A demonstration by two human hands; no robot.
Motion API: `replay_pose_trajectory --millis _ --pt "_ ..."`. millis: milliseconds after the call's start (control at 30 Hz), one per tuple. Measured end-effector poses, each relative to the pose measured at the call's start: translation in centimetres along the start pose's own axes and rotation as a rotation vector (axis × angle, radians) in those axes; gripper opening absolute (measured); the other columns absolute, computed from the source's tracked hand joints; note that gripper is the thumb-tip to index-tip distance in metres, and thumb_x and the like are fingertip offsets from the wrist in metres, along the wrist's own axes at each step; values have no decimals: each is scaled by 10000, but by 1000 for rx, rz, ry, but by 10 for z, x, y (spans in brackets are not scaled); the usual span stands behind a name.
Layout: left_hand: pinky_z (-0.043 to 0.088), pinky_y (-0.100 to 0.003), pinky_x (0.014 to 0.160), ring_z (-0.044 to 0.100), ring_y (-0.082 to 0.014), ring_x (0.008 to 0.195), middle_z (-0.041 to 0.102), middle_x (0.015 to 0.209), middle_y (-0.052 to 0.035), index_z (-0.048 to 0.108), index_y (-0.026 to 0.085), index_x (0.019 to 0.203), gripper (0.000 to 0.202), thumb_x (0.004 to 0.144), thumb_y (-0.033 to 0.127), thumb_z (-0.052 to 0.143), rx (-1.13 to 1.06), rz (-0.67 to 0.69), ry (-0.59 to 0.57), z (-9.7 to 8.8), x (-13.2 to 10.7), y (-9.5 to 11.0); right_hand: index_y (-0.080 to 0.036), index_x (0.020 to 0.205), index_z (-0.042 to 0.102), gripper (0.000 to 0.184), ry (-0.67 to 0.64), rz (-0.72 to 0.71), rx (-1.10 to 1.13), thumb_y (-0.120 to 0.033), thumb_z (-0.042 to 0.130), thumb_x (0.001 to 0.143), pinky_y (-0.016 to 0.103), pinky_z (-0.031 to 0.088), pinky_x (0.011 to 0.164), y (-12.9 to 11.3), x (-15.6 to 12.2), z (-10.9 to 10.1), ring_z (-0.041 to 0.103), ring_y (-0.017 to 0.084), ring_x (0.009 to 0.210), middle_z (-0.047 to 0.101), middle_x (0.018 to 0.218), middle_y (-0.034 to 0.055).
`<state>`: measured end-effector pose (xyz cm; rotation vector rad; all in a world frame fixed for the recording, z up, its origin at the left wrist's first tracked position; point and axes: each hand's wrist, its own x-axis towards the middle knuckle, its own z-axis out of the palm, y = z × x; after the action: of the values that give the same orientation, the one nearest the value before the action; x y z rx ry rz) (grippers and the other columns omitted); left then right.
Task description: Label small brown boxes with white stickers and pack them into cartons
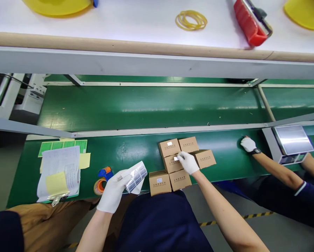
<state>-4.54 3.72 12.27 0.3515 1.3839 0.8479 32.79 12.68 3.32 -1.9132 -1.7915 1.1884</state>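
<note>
My left hand (112, 191), in a white glove, is closed on a sheet of silvery label stickers (136, 177), with white backing showing below it. Several small brown cardboard boxes (160, 188) with printed tops sit grouped in front of me. Over the middle box (169, 167), my gloved right hand (188, 163) has its fingers pinched at a small white sticker (176, 158), which lies at or against the box top. White stickers also show on the upper-left box (169, 143) and the lower-left one. The lower-right box (181, 182) shows only print.
Left on the green bench (135, 148) lie a clipboard with papers (61, 168) and a tape dispenser (104, 176). A co-worker's gloved hand (248, 144) rests near a scale (293, 140). The overhead shelf (135, 31) holds rubber bands (190, 20) and a red-handled tool (251, 24).
</note>
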Motion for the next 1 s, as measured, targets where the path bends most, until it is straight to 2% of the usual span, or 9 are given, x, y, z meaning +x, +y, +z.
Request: replay_pose_trajectory --millis 233,500,633,733,867,933,1000 --pt "591 -391 928 711 -328 1125 783 1171 -122 747 162 1217 495 782 371 854 -9 17 6 3 -6 4 -235 760 594 191 -36 -18 -54 -270 499 922 288 426 747 1 9 13 613 204 781 676 800 31" --pt "608 -383 857 736 -319 1050 794 1138 -107 747 161 1199 490 768 367 856 -31 -3 12 5 -11 9 -214 821 626 201 -47 -2 -190 -211 483 963 275 420 768 -2 9 14 608 192 816 677 859 45" --pt "612 -384 843 737 -323 1045 795 1124 -102 742 161 1212 499 755 326 852 -23 5 10 6 -10 7 -205 854 624 199 -40 44 -284 -215 474 985 283 421 787 -11 8 23 623 198 859 679 908 68" --pt "607 -378 835 737 -320 1032 792 1123 -108 735 158 1230 513 765 339 852 -22 9 -2 6 -11 5 -206 927 623 128 -12 110 -337 -294 542 972 302 432 763 -17 7 25 644 214 842 694 938 90" --pt "591 -359 833 727 -311 1036 785 1145 -112 736 164 1233 498 799 386 837 26 33 -23 8 -20 8 -202 1039 607 326 66 336 -334 -474 687 878 351 463 735 -12 2 3 679 272 834 717 949 117" --pt "577 -346 853 716 -300 1051 783 1150 -102 747 171 1197 446 816 388 826 95 73 -39 12 -27 12 -196 1002 615 263 104 419 -297 -431 660 894 375 479 754 -9 -10 -13 689 289 856 723 934 133" --pt "568 -338 859 713 -288 1030 787 1126 -89 760 179 1150 385 838 399 806 193 123 -65 19 -36 17 -208 905 628 169 100 401 -257 -373 599 929 371 498 773 -17 -31 -22 692 269 841 723 856 99"
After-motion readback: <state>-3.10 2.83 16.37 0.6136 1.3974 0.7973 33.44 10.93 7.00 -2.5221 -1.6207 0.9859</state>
